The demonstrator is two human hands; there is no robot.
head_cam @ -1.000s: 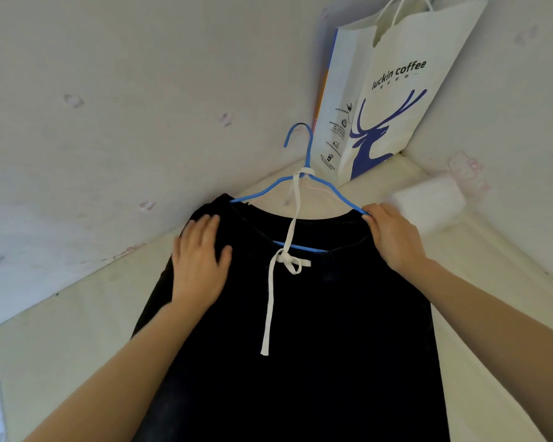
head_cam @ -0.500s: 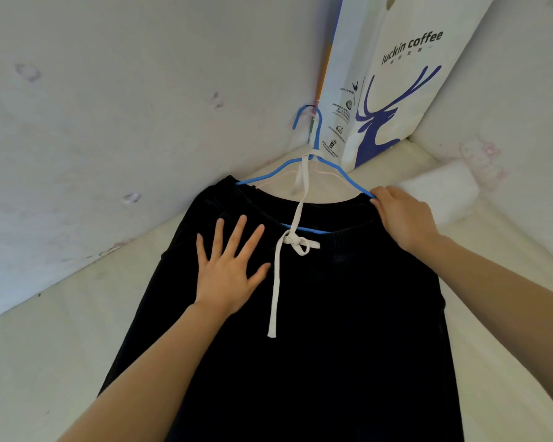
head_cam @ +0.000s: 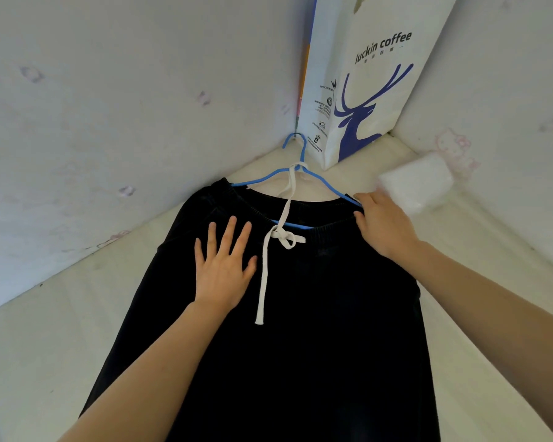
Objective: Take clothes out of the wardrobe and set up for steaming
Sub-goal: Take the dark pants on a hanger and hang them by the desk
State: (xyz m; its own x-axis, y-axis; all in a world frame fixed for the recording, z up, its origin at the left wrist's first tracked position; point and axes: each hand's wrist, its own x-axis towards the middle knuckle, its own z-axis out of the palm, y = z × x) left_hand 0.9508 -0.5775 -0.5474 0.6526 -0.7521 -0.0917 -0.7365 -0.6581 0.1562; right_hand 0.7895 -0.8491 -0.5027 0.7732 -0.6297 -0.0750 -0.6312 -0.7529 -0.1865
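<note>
trouser legs (head_cam: 268, 393) cut off below

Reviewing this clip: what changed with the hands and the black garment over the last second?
The left hand slid from the garment's upper left edge down and inward toward the white drawstring, and its fingers spread flat on the black garment. The right hand kept its grip on the blue hanger end and waistband. Garment, hanger and paper bag otherwise stayed put.

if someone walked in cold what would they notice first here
A black garment on a blue hanger fills the middle, its white drawstring hanging down the front. The left hand lies flat on it while the right hand grips the hanger's end. A white luckin coffee bag stands in the corner behind.
</note>
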